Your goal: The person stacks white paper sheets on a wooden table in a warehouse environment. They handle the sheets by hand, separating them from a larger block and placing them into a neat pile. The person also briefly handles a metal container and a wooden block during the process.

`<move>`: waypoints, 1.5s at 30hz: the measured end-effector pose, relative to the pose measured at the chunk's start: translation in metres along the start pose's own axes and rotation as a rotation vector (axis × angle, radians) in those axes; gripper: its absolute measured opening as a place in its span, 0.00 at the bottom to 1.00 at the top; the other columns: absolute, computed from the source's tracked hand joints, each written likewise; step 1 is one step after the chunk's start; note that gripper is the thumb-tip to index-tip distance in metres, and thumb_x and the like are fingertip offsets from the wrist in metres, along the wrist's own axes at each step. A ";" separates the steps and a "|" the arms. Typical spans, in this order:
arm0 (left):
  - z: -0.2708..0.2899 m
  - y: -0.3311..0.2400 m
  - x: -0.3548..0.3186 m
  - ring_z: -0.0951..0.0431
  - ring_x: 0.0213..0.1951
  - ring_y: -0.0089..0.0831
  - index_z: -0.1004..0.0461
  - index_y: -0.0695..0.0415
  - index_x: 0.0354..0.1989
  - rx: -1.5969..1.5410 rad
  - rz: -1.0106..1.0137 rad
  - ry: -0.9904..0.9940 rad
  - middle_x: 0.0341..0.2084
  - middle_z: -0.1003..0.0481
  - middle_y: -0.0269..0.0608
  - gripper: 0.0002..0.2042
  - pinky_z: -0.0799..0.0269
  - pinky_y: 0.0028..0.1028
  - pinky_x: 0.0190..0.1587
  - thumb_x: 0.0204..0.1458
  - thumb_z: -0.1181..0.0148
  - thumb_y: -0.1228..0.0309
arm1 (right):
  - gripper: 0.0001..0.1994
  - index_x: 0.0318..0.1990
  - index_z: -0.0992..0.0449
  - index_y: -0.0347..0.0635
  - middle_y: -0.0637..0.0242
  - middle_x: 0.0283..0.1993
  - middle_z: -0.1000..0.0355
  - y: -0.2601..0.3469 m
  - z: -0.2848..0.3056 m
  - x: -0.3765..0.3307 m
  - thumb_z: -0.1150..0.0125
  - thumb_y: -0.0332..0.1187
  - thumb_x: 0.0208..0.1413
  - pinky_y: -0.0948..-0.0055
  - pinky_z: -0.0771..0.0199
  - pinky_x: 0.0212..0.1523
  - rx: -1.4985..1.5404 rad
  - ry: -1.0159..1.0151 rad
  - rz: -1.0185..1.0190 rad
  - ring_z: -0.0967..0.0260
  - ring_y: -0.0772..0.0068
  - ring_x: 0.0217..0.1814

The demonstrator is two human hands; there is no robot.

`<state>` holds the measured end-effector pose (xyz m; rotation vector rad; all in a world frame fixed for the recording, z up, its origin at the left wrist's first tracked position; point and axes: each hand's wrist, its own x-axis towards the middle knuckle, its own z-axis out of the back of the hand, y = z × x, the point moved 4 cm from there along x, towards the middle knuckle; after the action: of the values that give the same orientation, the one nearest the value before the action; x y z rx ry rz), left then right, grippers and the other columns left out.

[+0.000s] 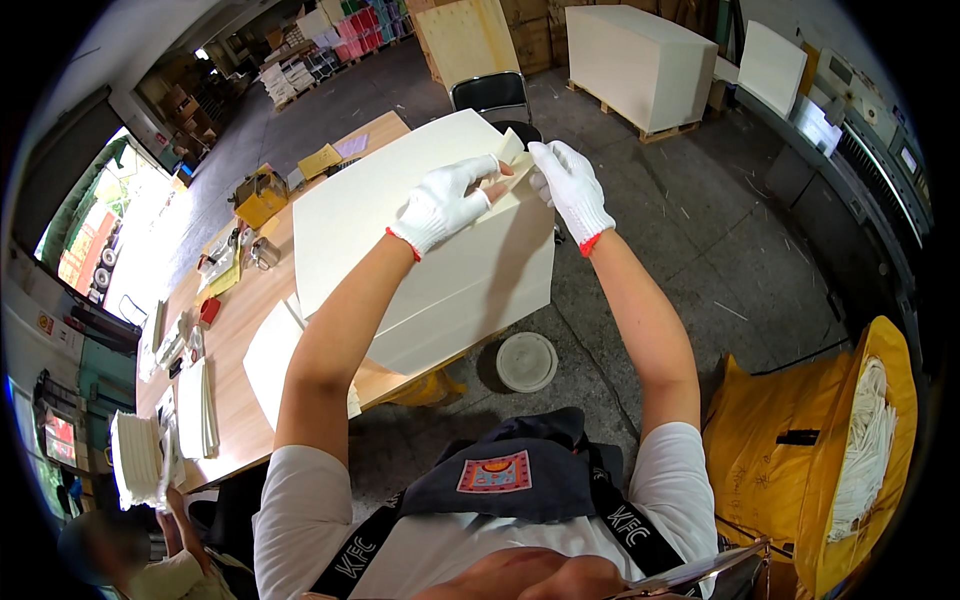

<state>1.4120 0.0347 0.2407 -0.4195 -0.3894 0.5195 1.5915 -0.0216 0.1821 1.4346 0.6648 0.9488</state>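
Observation:
A tall stack of cream-white paper sheets [375, 205] stands on the wooden table in front of me. At its far right corner a few sheets [517, 180] are bent up. My left hand [440, 207], in a white knitted glove with bare fingertips, lies over the top of the stack, thumb and finger closed on the raised sheets. My right hand [573, 190], gloved in white with a red cuff, has its fingers curled at the same corner, pinching the sheets' edge. Part of that grip is hidden by the glove.
The wooden table [270, 300] carries a yellow box [260, 197], small tools and paper bundles [197, 408]. Below the stack stands a round pale bucket [527, 362]. A yellow sack [790, 440] is at right, a black chair [490, 92] beyond. Another person [150, 550] handles paper at lower left.

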 end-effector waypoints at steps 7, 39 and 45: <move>-0.001 0.003 -0.001 0.18 0.38 0.32 0.28 0.45 0.60 -0.034 -0.027 0.028 0.38 0.19 0.44 0.20 0.24 0.31 0.44 0.57 0.43 0.70 | 0.25 0.32 0.27 0.42 0.66 0.26 0.27 -0.001 0.010 0.003 0.48 0.59 0.61 0.68 0.32 0.33 0.141 0.010 -0.027 0.31 0.71 0.27; -0.009 0.008 0.014 0.22 0.49 0.31 0.26 0.54 0.59 -0.065 0.006 0.054 0.47 0.20 0.42 0.21 0.30 0.29 0.55 0.57 0.39 0.66 | 0.26 0.37 0.29 0.44 0.51 0.34 0.26 0.010 0.002 -0.005 0.64 0.57 0.67 0.49 0.33 0.41 -0.510 -0.112 0.317 0.28 0.40 0.41; -0.008 0.009 0.016 0.22 0.50 0.33 0.27 0.54 0.60 -0.075 0.028 0.080 0.49 0.21 0.43 0.22 0.30 0.30 0.56 0.55 0.37 0.66 | 0.26 0.37 0.30 0.44 0.49 0.32 0.26 0.005 0.002 -0.004 0.64 0.57 0.67 0.48 0.33 0.41 -0.472 -0.130 0.314 0.28 0.40 0.41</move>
<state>1.4249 0.0483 0.2338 -0.5176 -0.3269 0.5147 1.5904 -0.0260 0.1861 1.1777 0.1010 1.1534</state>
